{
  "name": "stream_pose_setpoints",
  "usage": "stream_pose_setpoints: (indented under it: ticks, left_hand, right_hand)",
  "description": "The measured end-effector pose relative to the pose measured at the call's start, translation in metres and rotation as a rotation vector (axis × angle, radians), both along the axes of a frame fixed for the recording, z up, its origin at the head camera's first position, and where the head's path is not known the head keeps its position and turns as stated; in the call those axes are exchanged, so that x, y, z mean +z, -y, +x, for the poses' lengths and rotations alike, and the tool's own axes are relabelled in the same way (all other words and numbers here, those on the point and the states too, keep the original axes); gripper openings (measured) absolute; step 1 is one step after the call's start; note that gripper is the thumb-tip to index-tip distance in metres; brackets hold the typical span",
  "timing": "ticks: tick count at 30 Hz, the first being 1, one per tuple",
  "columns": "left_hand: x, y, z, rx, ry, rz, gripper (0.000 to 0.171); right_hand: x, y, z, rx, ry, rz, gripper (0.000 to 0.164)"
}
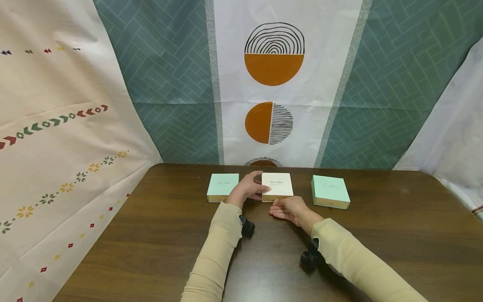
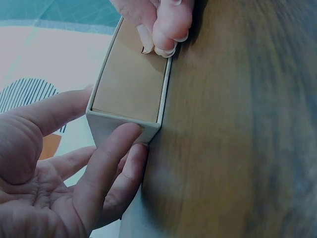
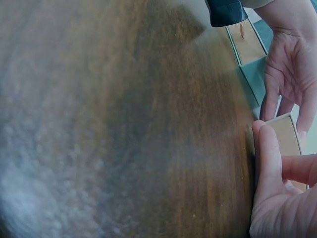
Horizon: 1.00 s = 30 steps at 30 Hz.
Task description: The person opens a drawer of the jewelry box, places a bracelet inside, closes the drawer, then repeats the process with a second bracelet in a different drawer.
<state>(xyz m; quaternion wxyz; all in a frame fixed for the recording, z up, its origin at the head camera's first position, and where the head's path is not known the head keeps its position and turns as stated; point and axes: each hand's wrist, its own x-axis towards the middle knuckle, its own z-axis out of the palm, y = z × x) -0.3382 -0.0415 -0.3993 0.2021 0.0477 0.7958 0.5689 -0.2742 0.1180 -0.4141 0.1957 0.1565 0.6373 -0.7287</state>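
A small white drawer-style box (image 1: 277, 181) with gold lettering lies near the table's far edge. My left hand (image 1: 250, 188) holds its left end, thumb on the top and the other fingers along the side. At the front, the fingertips of my right hand (image 1: 289, 209) pinch at the tan drawer front (image 2: 130, 84). Those fingertips hide most of the spot they pinch. The drawer front sits level with the white sleeve's rim. To the left of my left hand is a mint green box (image 1: 222, 184) of the same shape.
Another mint green box (image 1: 330, 189) lies to the right, slightly turned. All the boxes rest on a dark brown wooden table (image 1: 158, 235). Patterned cloth (image 1: 177, 84) hangs behind the table, and a white embroidered cloth (image 1: 68, 138) hangs at the left.
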Motion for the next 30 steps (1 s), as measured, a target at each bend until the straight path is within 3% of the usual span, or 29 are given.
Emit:
stream_pose_setpoints:
  ticks: [9, 22, 27, 30]
  left_hand:
    - [-0.005, 0.000, 0.003, 0.018, 0.004, -0.026, 0.075]
    - [0.005, -0.010, 0.009, 0.005, -0.011, -0.081, 0.075]
    - [0.005, -0.009, 0.010, 0.047, -0.007, -0.116, 0.073]
    - [0.009, -0.011, 0.011, 0.072, -0.002, -0.092, 0.073]
  right_hand:
    - [-0.004, 0.003, 0.003, -0.008, -0.028, 0.028, 0.018]
    - [-0.006, 0.004, 0.006, -0.038, -0.080, 0.093, 0.020]
    - [-0.007, 0.006, 0.007, 0.003, -0.107, 0.105, 0.024]
    - [-0.002, 0.003, 0.008, 0.022, -0.140, 0.145, 0.027]
